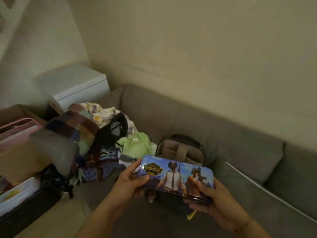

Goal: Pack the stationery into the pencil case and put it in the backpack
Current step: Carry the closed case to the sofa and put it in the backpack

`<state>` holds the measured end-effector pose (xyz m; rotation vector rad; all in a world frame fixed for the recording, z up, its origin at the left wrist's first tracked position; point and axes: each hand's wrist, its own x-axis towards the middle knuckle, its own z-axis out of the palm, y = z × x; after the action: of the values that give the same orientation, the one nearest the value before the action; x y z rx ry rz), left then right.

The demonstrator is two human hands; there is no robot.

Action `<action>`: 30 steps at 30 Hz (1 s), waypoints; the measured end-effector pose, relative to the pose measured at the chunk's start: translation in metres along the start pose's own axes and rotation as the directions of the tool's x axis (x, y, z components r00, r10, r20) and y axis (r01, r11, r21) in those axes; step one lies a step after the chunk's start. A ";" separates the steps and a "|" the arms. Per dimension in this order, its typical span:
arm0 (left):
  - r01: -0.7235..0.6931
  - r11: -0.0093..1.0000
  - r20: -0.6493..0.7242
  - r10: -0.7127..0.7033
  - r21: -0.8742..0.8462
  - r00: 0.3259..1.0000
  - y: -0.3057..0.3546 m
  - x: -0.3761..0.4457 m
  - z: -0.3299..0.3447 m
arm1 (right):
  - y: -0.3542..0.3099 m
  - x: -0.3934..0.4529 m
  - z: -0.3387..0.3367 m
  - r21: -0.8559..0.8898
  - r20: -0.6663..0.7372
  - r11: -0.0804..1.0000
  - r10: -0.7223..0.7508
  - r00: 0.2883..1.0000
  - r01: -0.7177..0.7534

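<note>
Taking the sofa (197, 121) as the landmark: off its left end stands a cardboard box (12, 110) with pink folders (15, 129) standing in it. In front of that box sits a white bin (18, 196); what it holds is too blurred to tell. A white cabinet (75, 83) stands against the wall behind the sofa's left arm.

On the left part of the sofa seat lies a heap of clothes (96, 138), with a black mesh pouch (115, 129) on top and a light green garment (135, 145) at its right edge.

Just right of the heap, against the sofa back, a grey backpack (181, 150) stands upright; whether it is zipped I cannot tell.

Above the seat and in front of the backpack, the pencil case (178, 174), printed with game figures, is held level in both hands. The left hand (132, 181) grips its left end, thumb on the lid and fingers curled beneath. The right hand (207, 198) grips the lower right corner, fingers curled round the dark edge. The lid appears closed, so its contents are hidden.
</note>
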<state>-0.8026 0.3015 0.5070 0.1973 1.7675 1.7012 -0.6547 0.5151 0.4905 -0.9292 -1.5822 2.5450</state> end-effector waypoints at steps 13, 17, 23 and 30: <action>-0.508 0.256 0.505 0.083 0.823 0.859 -0.072 0.242 -0.013 | 0.024 0.120 -0.051 0.286 -0.675 0.945 0.083 0.733 0.156; -0.619 0.117 0.629 -0.095 0.776 0.771 -0.099 0.270 -0.005 | 0.061 0.172 -0.083 0.404 -0.762 0.879 0.171 0.625 0.253; -0.640 0.238 0.665 -0.033 0.730 0.746 -0.116 0.286 0.001 | 0.037 0.231 -0.083 0.419 -0.829 0.835 0.191 0.525 0.357; -0.694 0.247 0.724 -0.046 0.676 0.688 -0.150 0.285 -0.018 | 0.027 0.290 -0.104 0.445 -0.857 0.799 0.249 0.451 0.404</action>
<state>-0.9808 0.4187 0.2647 1.6403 1.9787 0.3592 -0.8360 0.6746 0.2969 -1.6022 -0.4031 1.6363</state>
